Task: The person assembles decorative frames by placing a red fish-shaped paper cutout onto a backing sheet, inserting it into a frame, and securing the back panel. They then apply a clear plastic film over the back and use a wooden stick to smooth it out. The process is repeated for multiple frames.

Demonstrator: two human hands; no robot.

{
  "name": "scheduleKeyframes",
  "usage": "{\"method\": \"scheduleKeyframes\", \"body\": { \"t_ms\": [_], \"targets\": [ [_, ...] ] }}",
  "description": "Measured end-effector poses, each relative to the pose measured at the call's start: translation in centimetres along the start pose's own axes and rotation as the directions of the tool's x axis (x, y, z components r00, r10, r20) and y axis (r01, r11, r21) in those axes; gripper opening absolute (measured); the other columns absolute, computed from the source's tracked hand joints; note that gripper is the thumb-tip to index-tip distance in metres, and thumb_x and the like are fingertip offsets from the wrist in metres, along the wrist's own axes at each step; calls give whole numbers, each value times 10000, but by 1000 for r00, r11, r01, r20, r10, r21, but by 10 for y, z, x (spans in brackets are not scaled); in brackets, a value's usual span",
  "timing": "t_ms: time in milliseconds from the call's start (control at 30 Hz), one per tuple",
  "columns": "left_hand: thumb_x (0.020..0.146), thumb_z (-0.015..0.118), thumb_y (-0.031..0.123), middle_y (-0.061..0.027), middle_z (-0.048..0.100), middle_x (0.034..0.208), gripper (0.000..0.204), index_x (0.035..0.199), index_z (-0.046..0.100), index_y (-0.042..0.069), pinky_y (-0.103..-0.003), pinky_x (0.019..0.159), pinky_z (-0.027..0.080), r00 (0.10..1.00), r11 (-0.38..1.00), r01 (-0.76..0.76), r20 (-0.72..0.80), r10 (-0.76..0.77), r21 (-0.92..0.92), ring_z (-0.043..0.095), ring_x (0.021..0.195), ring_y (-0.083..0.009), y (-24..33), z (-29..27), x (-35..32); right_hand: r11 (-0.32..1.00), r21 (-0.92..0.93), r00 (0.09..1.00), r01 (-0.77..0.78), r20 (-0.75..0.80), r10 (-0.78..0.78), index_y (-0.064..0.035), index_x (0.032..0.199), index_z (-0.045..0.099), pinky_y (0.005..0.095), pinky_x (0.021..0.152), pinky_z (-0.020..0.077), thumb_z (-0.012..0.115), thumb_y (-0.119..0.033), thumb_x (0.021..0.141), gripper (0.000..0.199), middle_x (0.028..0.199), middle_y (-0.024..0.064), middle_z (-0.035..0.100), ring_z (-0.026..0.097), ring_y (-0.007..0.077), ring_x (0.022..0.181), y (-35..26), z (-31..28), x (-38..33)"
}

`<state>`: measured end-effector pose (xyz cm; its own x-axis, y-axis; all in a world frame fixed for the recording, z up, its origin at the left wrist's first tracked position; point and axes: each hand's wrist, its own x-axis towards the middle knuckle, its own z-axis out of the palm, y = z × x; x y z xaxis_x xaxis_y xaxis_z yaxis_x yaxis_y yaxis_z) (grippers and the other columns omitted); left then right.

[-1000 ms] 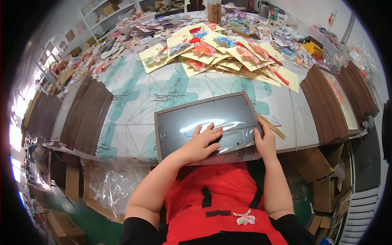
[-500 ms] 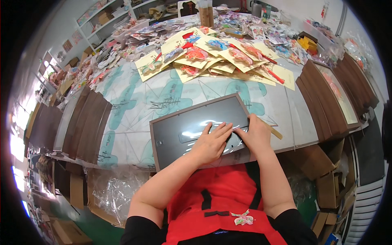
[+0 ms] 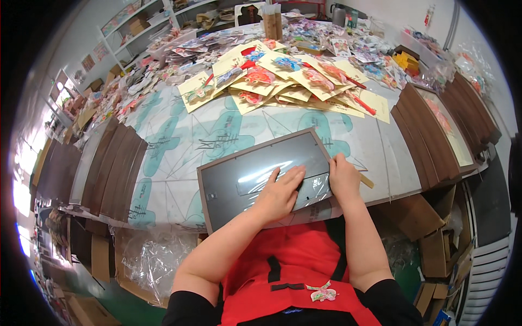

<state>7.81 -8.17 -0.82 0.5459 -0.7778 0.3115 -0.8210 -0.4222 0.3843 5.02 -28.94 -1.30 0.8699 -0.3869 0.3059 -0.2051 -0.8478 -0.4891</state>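
Observation:
A picture frame [image 3: 228, 195] with a brown border lies back-up and slanted on the table, its near side close to my red apron. Its dark, glossy back panel reflects light. My left hand [image 3: 278, 196] rests flat on the panel, fingers stretched out and holding nothing. My right hand [image 3: 345, 178] is closed at the frame's right edge, fingers curled around the border; the fingertips are partly hidden. Just beyond that hand a thin wooden strip [image 3: 367, 180] shows on the table, its other end covered by the hand.
Cream cards [image 3: 255, 81] with colourful fish shapes and red tassels are heaped ahead. Brown frames [image 3: 117, 163] stand in a row at the left, more frames [image 3: 418, 141] at the right. A cardboard box [image 3: 125, 271] with clear plastic film sits below the table's left edge.
My right hand has drawn back from the panel to the frame's right edge, uncovering the panel's right part. My left hand stays on the panel, its fingers slightly shifted.

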Motion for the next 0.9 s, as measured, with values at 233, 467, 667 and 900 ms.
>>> {"method": "scheduleKeyframes", "body": {
  "t_ms": [233,467,667,900],
  "targets": [
    [828,463,-106,-144,269,1479,703,1462,194,40,-341,986,398,677,7,-22,-20,-736,-1000,411,1280,-246,-44,-45,-8,960,219,982,176,-106,-156,-9,1038,589,443,734,472,534,-125,878,205,916,205,645,613,385,851,9,9,-4],
    [800,330,-185,-199,372,1376,696,1446,144,-6,-399,1022,421,44,332,-445,-391,-919,-831,451,1233,-280,-147,-131,-164,942,328,998,68,-8,-69,-12,1075,580,441,762,471,459,-80,907,219,940,232,639,606,406,891,8,2,-4],
    [752,350,-179,-155,536,1162,587,1311,415,-13,-340,910,466,-189,496,-526,-474,-860,-691,547,1039,-252,-136,-141,-342,961,265,997,77,-39,-70,-16,1075,586,453,749,469,452,-83,919,216,926,238,640,608,409,885,6,8,-5],
    [794,528,2,-119,557,1132,399,1193,535,22,-357,883,457,415,673,692,-620,-666,-261,561,1005,-264,-34,-116,-254,938,76,928,338,-193,-318,-37,1093,585,410,862,448,546,-40,844,252,1125,181,589,551,354,1032,-2,8,-10]
  ]
}}
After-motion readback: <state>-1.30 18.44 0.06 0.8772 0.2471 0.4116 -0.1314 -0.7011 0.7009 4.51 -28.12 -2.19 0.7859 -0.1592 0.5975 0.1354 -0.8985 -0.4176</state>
